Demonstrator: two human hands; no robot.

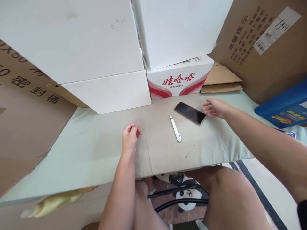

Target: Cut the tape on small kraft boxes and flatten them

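Observation:
My left hand (130,132) rests at the middle of the cloth-covered table, its fingers curled with thumb and forefinger together; nothing shows in it. To its right lies a slim white-handled tool (176,129) with a small metal tip, too small to name surely. A black smartphone (190,112) lies flat and slanted behind the tool, screen up and dark. Just off the phone's right end is my right hand (214,108), open, fingers slightly bent and loosely spread, holding nothing. I cannot tell whether its fingertips touch the phone's edge.
White boxes (105,91) and a red-and-white carton (179,80) line the table's back. Large brown cardboard boxes stand at left (26,121) and right (259,57). Folded cardboard (222,78) lies by the carton. A blue container (285,107) is at far right. My knees are below the front edge.

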